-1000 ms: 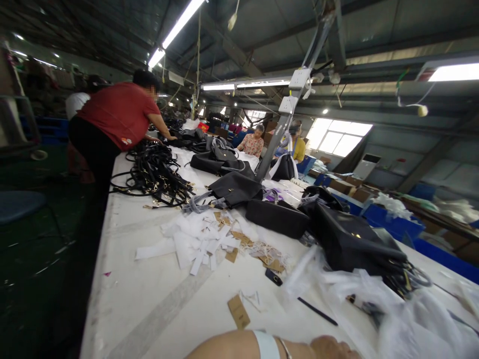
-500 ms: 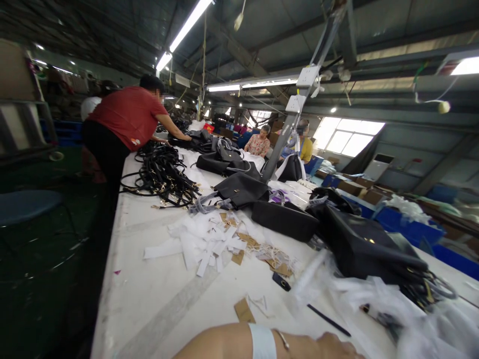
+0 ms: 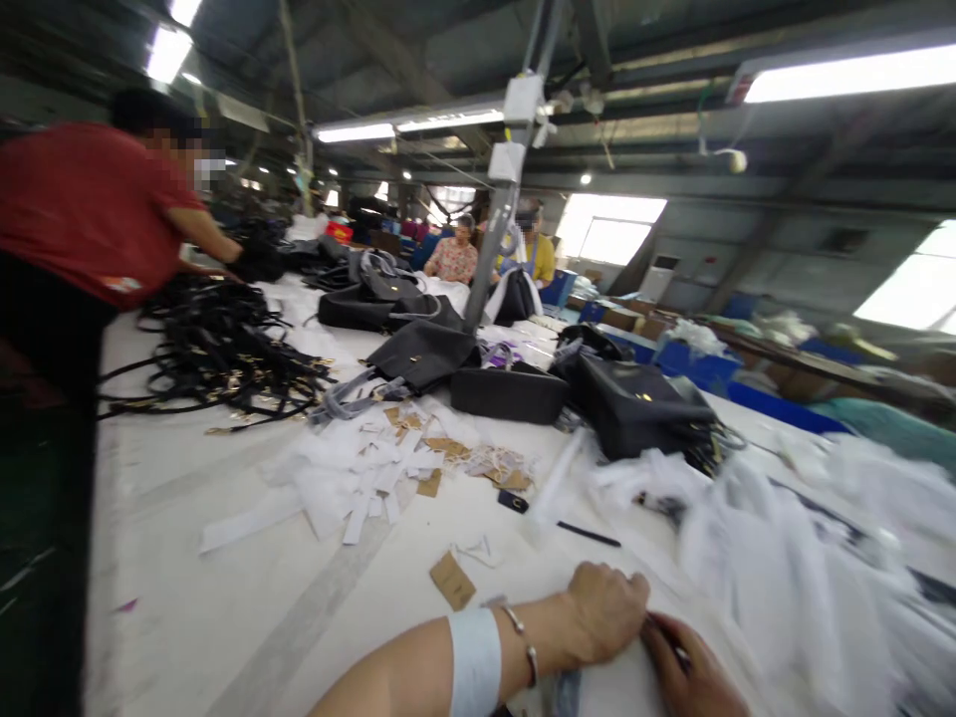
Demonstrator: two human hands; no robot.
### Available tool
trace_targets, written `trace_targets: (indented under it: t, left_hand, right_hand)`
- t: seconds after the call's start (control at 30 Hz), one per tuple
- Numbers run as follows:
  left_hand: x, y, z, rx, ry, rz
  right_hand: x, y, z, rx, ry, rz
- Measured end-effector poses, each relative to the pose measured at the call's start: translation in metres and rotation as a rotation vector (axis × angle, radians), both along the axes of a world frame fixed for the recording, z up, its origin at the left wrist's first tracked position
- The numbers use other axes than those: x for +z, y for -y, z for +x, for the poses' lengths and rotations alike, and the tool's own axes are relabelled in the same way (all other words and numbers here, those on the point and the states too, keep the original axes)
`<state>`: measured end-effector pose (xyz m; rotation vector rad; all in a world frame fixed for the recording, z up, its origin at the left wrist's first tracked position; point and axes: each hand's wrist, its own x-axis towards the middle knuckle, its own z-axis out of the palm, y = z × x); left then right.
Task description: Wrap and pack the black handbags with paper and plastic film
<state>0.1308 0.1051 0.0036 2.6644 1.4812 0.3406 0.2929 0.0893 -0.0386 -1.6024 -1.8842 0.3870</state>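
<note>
My left hand point(image 3: 608, 609) is closed in a fist low in the view, with a bracelet and a pale band on that forearm. Against its knuckle side rests my right hand point(image 3: 691, 669), fingers bent together. A small dark bit shows where the two meet, too hidden to name. Just beyond them on the table lie a thin black strip point(image 3: 589, 535), a black tab point(image 3: 513, 501) with a gold-coloured fitting and a brown card tag point(image 3: 452, 581). White wrapping point(image 3: 769, 568) is heaped to the right of my hands.
Black handbags point(image 3: 634, 403) line the far side of the white table point(image 3: 179, 597). Black straps point(image 3: 224, 349) with gold clips are piled at left, where a person in red point(image 3: 97, 214) leans in. Paper scraps point(image 3: 373, 478) and a slanted metal post point(image 3: 493, 239) stand between.
The view has swung right and down. My left hand is now fully visible and my right hand has come into view beside it. The person in red holds something black, raised off the pile.
</note>
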Motion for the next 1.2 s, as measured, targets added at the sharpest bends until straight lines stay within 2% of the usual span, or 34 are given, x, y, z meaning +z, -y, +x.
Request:
trace_targets:
  t: [0.03, 0.1, 0.23, 0.33, 0.43, 0.6, 0.73, 0.93, 1.03, 1.1, 1.2]
  left_hand:
    - [0.001, 0.005, -0.004, 0.003, -0.006, 0.02]
    - [-0.001, 0.009, -0.007, -0.028, -0.019, 0.035]
    - [-0.011, 0.006, -0.004, -0.044, -0.053, 0.058]
    - [-0.012, 0.005, -0.006, -0.021, -0.07, 0.074]
    - [-0.009, 0.005, -0.012, -0.056, -0.079, 0.079]
    - [-0.004, 0.007, -0.016, -0.072, -0.085, 0.078]
    - [-0.003, 0.013, -0.02, -0.046, -0.107, 0.069]
    - [-0.001, 0.027, -0.044, 0.008, -0.145, 0.06]
    - [0.001, 0.028, -0.046, 0.04, -0.158, 0.07]
    - [0.002, 0.026, -0.041, 0.01, -0.142, 0.091]
    - [0.001, 0.019, -0.034, -0.131, -0.089, 0.107]
  right_hand:
    - [0.005, 0.002, -0.003, -0.028, -0.012, -0.014]
    - [0.015, 0.002, -0.008, 0.05, -0.021, -0.025]
    - [0.025, -0.001, -0.015, -0.002, -0.006, -0.015]
    - [0.024, 0.001, -0.019, -0.031, 0.015, -0.015]
    - [0.023, 0.003, -0.022, -0.067, 0.038, 0.003]
    - [0.023, 0.006, -0.026, 0.017, 0.142, 0.051]
    - [0.024, 0.011, -0.027, 0.006, 0.197, 0.076]
    - [0.023, 0.016, -0.027, 0.051, 0.199, 0.093]
    - [0.021, 0.017, -0.028, 0.064, 0.18, 0.089]
    - [0.02, 0.018, -0.029, 0.062, 0.166, 0.083]
    - [0.022, 0.018, -0.028, 0.061, 0.147, 0.063]
